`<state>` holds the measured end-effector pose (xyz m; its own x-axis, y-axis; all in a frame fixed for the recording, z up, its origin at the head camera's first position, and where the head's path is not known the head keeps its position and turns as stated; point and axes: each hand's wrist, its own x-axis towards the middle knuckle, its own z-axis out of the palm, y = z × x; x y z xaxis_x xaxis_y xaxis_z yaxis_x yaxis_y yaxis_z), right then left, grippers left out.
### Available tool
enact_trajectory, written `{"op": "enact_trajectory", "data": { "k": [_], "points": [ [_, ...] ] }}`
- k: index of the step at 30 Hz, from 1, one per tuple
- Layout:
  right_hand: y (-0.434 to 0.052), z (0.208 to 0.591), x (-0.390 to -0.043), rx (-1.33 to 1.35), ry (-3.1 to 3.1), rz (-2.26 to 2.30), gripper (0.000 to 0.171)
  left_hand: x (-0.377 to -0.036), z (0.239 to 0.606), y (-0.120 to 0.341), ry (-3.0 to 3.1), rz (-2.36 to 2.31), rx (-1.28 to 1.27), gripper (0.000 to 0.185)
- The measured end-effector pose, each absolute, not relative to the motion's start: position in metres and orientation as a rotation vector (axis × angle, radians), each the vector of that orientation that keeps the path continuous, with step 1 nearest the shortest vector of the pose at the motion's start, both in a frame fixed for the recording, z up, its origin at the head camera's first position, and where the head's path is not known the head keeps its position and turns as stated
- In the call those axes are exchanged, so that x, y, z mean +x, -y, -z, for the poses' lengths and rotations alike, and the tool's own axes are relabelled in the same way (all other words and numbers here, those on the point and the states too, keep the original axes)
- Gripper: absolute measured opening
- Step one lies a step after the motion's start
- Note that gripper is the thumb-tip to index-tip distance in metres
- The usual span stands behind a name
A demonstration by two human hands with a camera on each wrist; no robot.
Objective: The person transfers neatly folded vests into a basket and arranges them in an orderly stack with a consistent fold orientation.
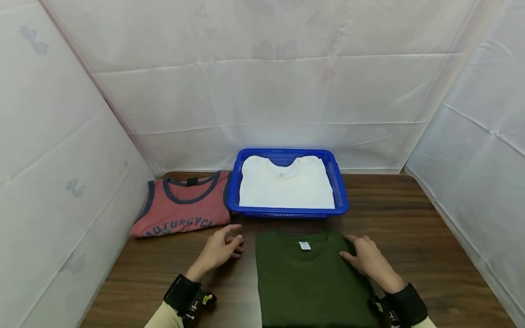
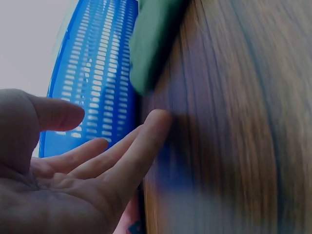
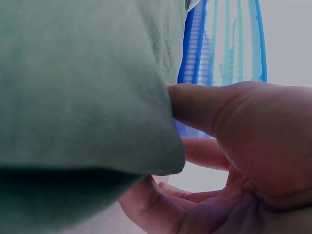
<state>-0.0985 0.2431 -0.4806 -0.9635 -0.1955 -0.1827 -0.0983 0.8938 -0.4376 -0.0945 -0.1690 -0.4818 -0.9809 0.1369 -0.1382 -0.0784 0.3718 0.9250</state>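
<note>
Green T-shirt [image 1: 311, 282], 1, laid on wooden table [image 1: 410, 209] before blue basket [image 1: 287, 211] | right hand [image 1: 369, 258]: green T-shirt's right edge touched, thumb and forefinger apart | left hand [image 1: 218, 249]: held left of green T-shirt, thumb apart from extended fingers | white T-shirt [image 1: 287, 189], 1, placed inside blue basket | red shirt [image 1: 184, 211], 1, laid left of blue basket

shirts [image 1: 311, 287]: 3 | blue basket [image 1: 287, 212]: 1 | black wristbands [image 1: 182, 294]: 2 | wooden tabletop [image 1: 418, 237]: 1 | white cloth walls [image 1: 270, 100]: 3
</note>
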Motion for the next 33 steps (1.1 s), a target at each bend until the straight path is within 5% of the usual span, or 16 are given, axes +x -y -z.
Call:
{"op": "enact_trajectory", "data": {
  "k": [33],
  "points": [
    [-0.212, 0.489, -0.092, -0.265, -2.916, 0.778, 0.051, -0.101, 0.483, 0.14, -2.412, -1.409, 0.073, 0.052]
  ]
}}
